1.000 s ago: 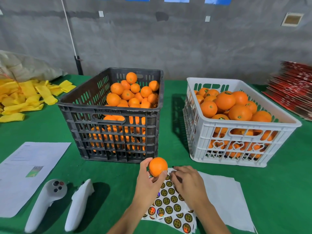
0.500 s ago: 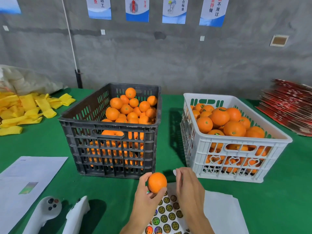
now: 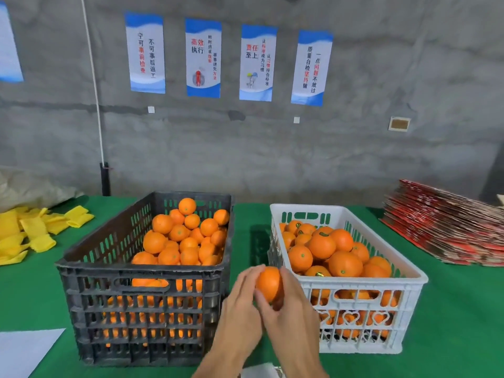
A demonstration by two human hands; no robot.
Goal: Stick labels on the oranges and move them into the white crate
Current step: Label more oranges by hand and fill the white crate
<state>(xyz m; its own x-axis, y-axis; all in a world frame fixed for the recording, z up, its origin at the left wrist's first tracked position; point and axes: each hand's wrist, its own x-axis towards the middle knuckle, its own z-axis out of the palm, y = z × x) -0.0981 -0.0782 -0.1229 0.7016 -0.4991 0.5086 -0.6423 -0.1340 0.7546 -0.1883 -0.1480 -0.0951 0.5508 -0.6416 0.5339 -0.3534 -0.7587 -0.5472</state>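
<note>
Holding one orange [image 3: 268, 283] between left hand [image 3: 240, 315] and right hand [image 3: 293, 312], both grips curled around it. Sits just left of white crate [image 3: 409, 271] near rim, right hand nearer.

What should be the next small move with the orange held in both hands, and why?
Probably carry the orange right and forward over the rim of the white crate and set it down. The left hand and right hand hold it together just short of the crate's near left corner. Whether a label is stuck on cannot be seen.
</note>
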